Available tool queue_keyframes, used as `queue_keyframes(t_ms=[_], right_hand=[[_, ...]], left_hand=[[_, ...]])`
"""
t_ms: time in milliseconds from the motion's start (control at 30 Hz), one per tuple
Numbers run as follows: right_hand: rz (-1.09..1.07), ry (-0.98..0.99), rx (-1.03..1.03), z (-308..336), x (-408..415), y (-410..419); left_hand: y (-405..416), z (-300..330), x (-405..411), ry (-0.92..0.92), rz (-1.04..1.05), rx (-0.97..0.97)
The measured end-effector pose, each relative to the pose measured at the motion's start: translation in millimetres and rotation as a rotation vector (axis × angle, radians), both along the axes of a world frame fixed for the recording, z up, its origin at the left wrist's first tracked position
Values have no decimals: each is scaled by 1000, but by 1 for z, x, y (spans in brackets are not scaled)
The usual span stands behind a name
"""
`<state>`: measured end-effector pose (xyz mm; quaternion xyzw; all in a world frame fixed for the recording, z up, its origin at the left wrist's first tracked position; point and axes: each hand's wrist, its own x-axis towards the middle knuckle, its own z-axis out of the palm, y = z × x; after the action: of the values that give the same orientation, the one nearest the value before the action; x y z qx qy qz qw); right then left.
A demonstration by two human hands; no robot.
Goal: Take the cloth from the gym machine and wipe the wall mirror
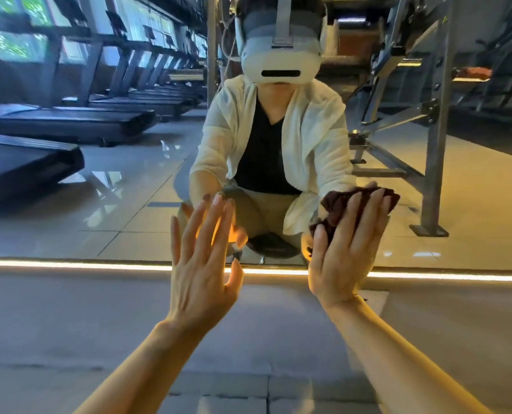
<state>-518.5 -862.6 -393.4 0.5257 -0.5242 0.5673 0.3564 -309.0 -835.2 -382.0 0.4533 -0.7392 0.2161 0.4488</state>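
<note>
wiping mirror (129, 186) low | R hand (347, 249) flat, fingers straight, pressing cloth (338, 204) | L hand (201, 258) open, bracing | keep even pressure, overlap strokes

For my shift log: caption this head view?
Right hand presses dark cloth flat on wall mirror; left hand open.

Lit warmly from a glowing light strip (99, 265) running behind both hands, tinting the left hand (202, 264) and right hand (346, 252) orange along their edges. Cooler daylight from windows (19, 46) far up and left of the left hand. Glossy glare patches on the reflected floor tiles (105, 177) above the left hand. Slightly soft overall, blurred toward the left edge. Wide-angle bending of straight lines near the corners. Dimmer, greyer floor (69, 324) below the hands.
</note>
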Motion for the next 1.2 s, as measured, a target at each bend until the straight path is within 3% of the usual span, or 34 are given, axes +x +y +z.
queue_keyframes(t_ms=[100, 300, 633, 700, 767, 867, 933, 1067, 1133, 1200], right_hand=[[58, 97, -2, 3, 48, -5], [116, 69, -24, 5, 131, -15], [216, 306, -28, -6, 191, -21], [352, 409, 47, -12, 202, -14], [550, 447, 159, -21, 217, -1], [841, 191, 294, -15, 230, 18], [1015, -64, 347, 3, 227, 32], [1386, -559, 542, 24, 223, 55], [1505, -528, 698, 24, 214, 58], [1366, -275, 715, 29, 193, 55]], left_hand=[[4, -2, 16, 20, 37, 47], [12, -7, 59, 32, 87, 71], [27, -44, 131, -39, 212, 184], [33, -43, 129, 63, 172, 191], [42, -34, 119, 322, 110, 224], [52, -11, 103, 803, -131, 350], [56, 6, 97, 1015, -313, 438], [57, 19, 71, 1023, -345, 452], [54, 11, 56, 1032, -303, 337], [50, 8, 43, 1091, -251, 228]])
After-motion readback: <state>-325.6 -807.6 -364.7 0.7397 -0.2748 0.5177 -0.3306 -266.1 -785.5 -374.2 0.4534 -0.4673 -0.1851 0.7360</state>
